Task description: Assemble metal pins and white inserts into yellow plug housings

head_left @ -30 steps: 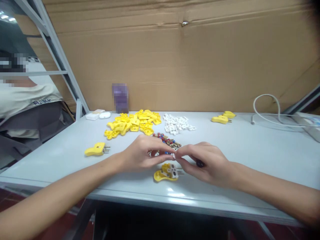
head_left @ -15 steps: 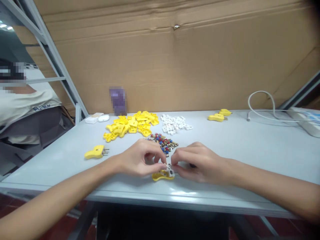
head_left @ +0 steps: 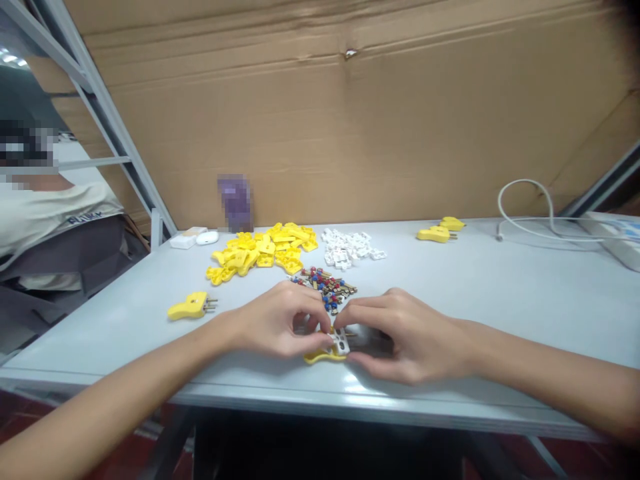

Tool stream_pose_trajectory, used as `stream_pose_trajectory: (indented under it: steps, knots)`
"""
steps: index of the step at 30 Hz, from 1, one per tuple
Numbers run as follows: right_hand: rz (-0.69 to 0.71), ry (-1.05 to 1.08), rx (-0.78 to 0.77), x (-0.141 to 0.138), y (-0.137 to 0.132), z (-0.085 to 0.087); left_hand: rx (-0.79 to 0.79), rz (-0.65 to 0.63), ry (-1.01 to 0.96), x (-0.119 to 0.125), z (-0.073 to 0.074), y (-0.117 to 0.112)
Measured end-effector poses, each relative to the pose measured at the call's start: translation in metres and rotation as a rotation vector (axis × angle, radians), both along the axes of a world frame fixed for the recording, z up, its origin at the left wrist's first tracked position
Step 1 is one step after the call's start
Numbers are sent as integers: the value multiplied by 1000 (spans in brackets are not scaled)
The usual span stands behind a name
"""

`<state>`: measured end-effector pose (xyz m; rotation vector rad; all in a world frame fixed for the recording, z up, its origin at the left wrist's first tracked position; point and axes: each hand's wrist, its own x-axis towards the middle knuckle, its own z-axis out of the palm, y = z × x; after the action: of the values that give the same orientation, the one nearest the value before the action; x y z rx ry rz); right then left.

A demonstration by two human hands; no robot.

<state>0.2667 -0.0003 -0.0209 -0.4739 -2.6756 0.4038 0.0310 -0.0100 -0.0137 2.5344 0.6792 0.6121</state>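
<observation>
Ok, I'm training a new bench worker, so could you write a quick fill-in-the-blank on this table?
The left hand and right hand meet over a yellow plug body with a ____ insert in it.
The loose pins show red and ____ colours.
From the wearer's view, the white pieces lie to the ____ of the yellow shells.
Near the white cable, ____ pinned yellow plugs lie together.

Answers: white; blue; right; two.

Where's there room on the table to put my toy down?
Bare tabletop lies to the right of the right hand, in front of the two yellow plugs. It is crowded around the yellow plug body at the left hand and at the heaps of yellow parts and white parts.
</observation>
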Motion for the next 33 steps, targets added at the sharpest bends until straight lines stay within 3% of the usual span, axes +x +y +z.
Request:
stream_pose_trajectory:
  steps: [13, 21, 33]
  knots:
    - [1, 15, -24, 0, 2, -1, -64, 25, 4, -2, 1, 4]
    - [27, 13, -16, -1, 0, -1, 21, -32, 24, -3, 2, -1]
    - [14, -10, -24, 1, 2, -4, 3, 37, 67, -3, 1, 0]
